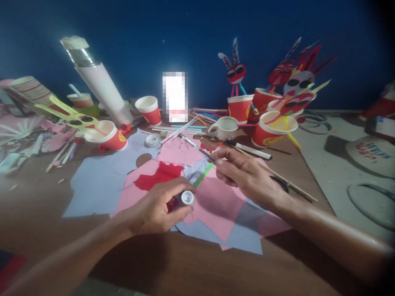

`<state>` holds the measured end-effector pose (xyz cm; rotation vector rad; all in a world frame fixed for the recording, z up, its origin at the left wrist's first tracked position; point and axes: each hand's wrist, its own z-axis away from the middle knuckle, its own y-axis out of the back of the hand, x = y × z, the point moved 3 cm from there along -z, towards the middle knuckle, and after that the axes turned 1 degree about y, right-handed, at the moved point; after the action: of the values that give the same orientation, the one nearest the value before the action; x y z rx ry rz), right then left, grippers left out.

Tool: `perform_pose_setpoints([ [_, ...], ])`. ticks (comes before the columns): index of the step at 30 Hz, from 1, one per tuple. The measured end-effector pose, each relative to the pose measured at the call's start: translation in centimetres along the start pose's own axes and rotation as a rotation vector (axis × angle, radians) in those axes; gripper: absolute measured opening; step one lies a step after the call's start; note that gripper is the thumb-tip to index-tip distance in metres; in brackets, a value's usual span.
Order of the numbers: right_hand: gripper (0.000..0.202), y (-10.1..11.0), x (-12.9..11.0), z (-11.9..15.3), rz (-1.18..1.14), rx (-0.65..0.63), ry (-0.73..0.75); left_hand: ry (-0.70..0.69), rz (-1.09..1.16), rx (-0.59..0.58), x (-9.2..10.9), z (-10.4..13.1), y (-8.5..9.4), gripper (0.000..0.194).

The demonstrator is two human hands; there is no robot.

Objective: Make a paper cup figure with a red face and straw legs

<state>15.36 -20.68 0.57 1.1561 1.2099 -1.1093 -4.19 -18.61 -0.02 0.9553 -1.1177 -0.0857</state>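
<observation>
My left hand [162, 205] is closed around a small white round-ended cylinder [187, 197], its top facing me, with dark marks in the middle. What kind of thing it is, I cannot make out. In my right hand [239, 170] a slim pen [196, 147] is pinched near one end. It has a pale barrel with a dark section by my fingers and points up to the left. Below both hands lie pink paper [222, 209], pale blue paper [92, 185] and a cut red piece [160, 174]. A green strip [203, 174] lies between the hands.
Red paper cups [270, 129] with paper-faced figures stand at the back right. Further left are another cup [148, 110], a tall tilted tube [100, 84] and a tape roll [152, 140]. A black-and-white marker [251, 149] and a cream mug [226, 128] lie beyond my right hand.
</observation>
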Motion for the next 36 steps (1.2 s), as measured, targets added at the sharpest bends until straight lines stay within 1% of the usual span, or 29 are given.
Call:
perform_pose_setpoints([
  [4,0.012,0.0,0.0,0.1,0.001,-0.007,0.007,0.042,-0.001,-0.022,0.0,-0.1,0.1,0.031],
  [9,0.012,-0.1,0.5,0.1,-0.008,-0.023,-0.021,0.050,-0.020,-0.011,0.1,0.0,0.2,0.037],
  [12,0.014,-0.2,0.8,0.1,-0.033,-0.036,-0.025,0.055,0.028,0.008,0.2,0.3,0.7,0.043],
  [14,0.017,-0.2,0.7,0.2,-0.039,-0.039,-0.003,0.100,0.154,0.055,0.0,0.5,1.4,0.042],
  [17,0.023,-0.4,0.5,0.2,-0.021,-0.042,0.022,0.194,0.443,0.212,-0.5,0.6,2.8,0.029],
  [19,0.026,-0.6,0.4,0.3,-0.012,-0.048,0.023,0.199,0.618,0.292,-0.5,0.3,3.3,0.027],
  [20,0.027,-0.8,0.3,0.4,-0.007,-0.055,0.017,0.185,0.693,0.314,-0.4,0.1,3.4,0.026],
  [23,0.027,-1.3,0.1,0.7,0.039,-0.083,-0.014,0.140,0.872,0.319,0.1,-0.7,3.0,0.024],
  [26,0.023,-1.6,-0.4,0.9,0.095,-0.112,-0.051,0.135,0.943,0.361,0.1,-1.1,2.6,0.019],
  [28,0.021,-1.6,-0.8,1.0,0.102,-0.131,-0.066,0.141,0.933,0.419,-0.2,-1.1,2.7,0.014],
  [30,0.016,-1.7,-1.1,1.0,0.115,-0.151,-0.068,0.142,0.924,0.462,-0.4,-1.0,2.8,0.015],
  [31,0.015,-1.7,-1.2,1.0,0.119,-0.162,-0.061,0.141,0.932,0.461,-0.4,-1.1,2.8,0.015],
  [33,0.021,-2.0,-1.3,1.1,0.080,-0.177,-0.032,0.133,0.939,0.410,0.2,-1.4,2.5,0.019],
  [36,0.032,-2.5,-1.4,1.3,-0.047,-0.194,0.015,0.092,0.894,0.251,2.0,-2.4,1.7,0.024],
])
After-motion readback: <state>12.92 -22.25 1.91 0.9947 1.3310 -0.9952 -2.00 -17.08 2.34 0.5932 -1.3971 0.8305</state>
